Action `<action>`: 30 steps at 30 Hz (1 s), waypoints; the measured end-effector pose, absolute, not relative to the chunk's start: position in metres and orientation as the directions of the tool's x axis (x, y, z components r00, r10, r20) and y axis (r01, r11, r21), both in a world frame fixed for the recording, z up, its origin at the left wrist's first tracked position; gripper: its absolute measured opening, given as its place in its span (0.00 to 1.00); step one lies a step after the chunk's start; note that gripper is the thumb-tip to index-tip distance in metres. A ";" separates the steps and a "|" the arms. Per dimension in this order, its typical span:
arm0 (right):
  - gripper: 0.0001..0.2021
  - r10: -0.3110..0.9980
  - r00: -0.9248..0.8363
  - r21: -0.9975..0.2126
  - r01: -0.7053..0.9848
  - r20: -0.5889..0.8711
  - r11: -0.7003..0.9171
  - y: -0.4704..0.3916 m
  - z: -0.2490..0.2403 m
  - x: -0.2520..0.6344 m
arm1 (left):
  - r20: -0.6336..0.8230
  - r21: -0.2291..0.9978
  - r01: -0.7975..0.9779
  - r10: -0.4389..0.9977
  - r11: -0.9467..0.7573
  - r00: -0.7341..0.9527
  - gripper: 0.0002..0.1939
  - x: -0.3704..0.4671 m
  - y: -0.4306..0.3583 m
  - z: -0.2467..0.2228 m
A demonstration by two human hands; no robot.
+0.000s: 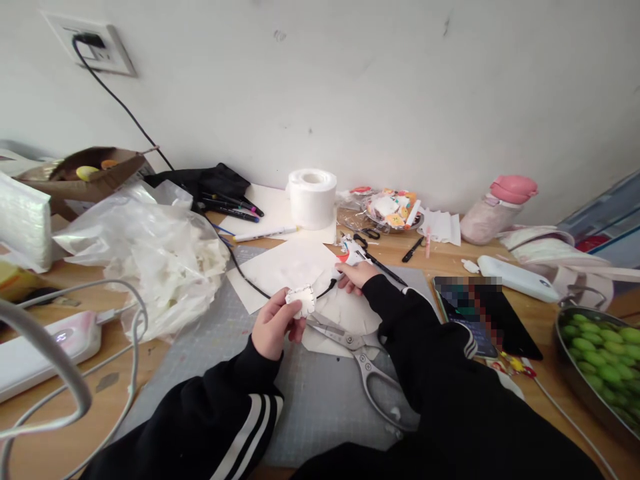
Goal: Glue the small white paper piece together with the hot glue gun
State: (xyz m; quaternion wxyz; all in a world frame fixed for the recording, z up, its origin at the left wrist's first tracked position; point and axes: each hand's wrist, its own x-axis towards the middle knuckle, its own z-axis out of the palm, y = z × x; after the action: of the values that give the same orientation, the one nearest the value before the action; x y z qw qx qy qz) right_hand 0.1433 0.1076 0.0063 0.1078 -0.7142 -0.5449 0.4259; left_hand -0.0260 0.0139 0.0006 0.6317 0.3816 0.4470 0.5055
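Note:
My left hand [273, 325] pinches a small white paper piece [301, 299] with dark marks along its edge, held just above the grey cutting mat [320, 393]. My right hand [354, 275] reaches forward onto white paper sheets [285, 267], its fingers closed at a small colourful scrap [350, 256]; whether it grips the scrap I cannot tell. Large metal scissors [363, 357] lie on the mat between my forearms, blades pointing toward my left hand.
A crumpled plastic bag [150, 253] of white scraps sits at left, near cables and a white charger [45, 350]. Behind stand a tissue roll [313, 197], pens [233, 208], a sticker dish [393, 210] and a pink bottle [495, 210]. A tablet [480, 313] and bowl of green fruit [603, 357] are at right.

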 end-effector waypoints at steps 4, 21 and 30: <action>0.24 0.878 0.081 -0.645 0.647 -0.472 -0.407 0.112 0.003 0.145 | -0.169 0.952 -0.247 0.983 0.182 0.076 0.08 -0.024 0.014 0.003; 0.08 0.906 0.403 -0.992 0.066 0.126 0.109 0.114 0.009 0.149 | -0.125 0.941 -0.310 0.991 0.133 0.047 0.11 -0.033 0.025 0.004; 0.11 0.774 0.422 -0.860 0.414 0.471 0.298 0.091 0.004 0.144 | -0.022 1.000 0.007 0.980 0.024 -0.196 0.14 -0.055 0.052 0.000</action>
State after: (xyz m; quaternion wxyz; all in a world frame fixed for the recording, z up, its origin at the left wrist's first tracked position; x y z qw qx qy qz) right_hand 0.1439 0.0908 0.0035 0.6175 -0.5743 -0.5173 0.1460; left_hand -0.0547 0.0517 -0.0001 0.4517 0.4448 0.5549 0.5387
